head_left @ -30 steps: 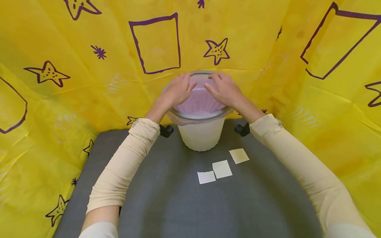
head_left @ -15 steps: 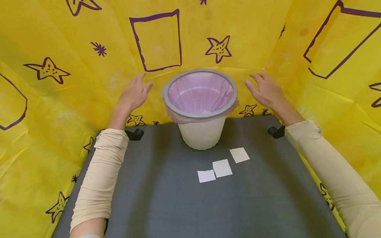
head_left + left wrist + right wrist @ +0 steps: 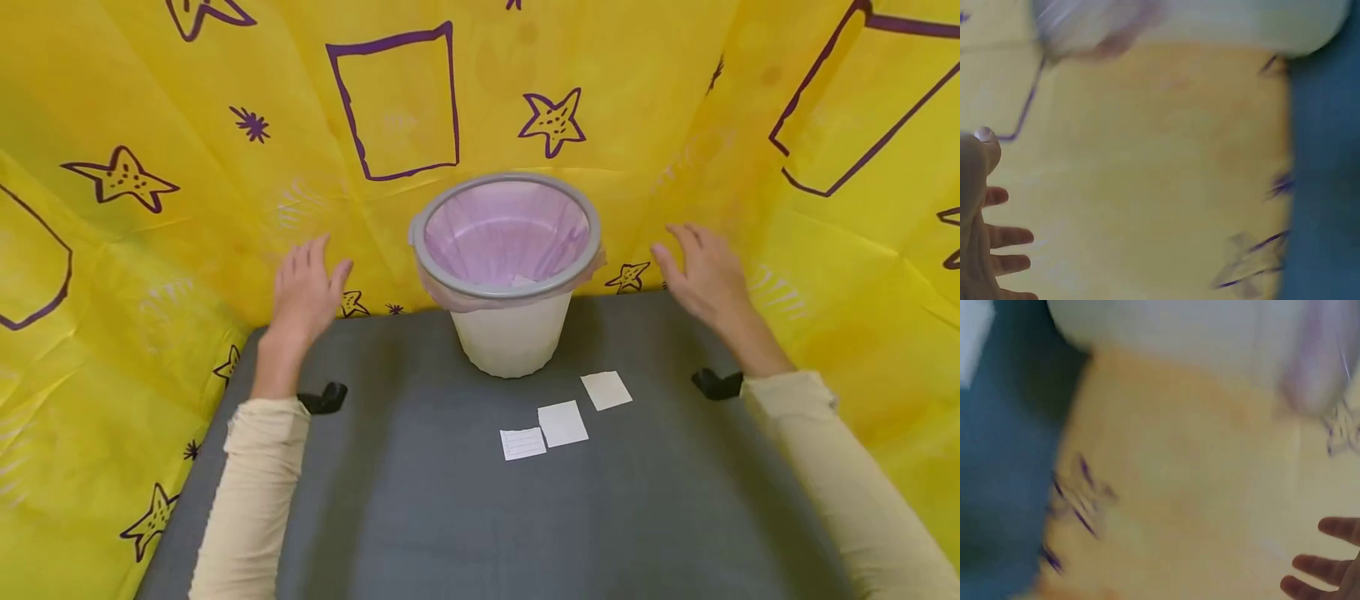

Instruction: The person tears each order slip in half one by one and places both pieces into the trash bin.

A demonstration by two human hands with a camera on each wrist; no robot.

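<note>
1. Bin (image 3: 510, 342) stands upright at the far middle of the table (image 3: 465, 517), lined with a pale purple bag (image 3: 510, 229) whose edge folds out under the grey rim (image 3: 506, 293).
2. Left hand (image 3: 303, 287) is in the air to the left of the bin, well apart from it, fingers spread and holding nothing.
3. Right hand (image 3: 705, 271) is in the air to the right, also apart from the bin, fingers spread and holding nothing.
4. For good handling, I judge it best to meet the rim from both sides at once and evenly, since a one-sided push could tip so tall a thing.
5. Light fingers seem wise on the bag's fold; a snag could drag it off the rim.
6. Sleeves (image 3: 258, 492) are best kept away from the loose papers, which would probably slide easily.
7. Three small papers (image 3: 563, 423) lie near and right of the bin: a lined one, a plain one just beside it, and another farther off to the right.
8. Grey covering on the table looks smooth, with soft shadows across it.
9. Yellow cloth (image 3: 225, 208) with purple stars hangs behind and on both sides; whether the bin touches it, I cannot tell.
</note>
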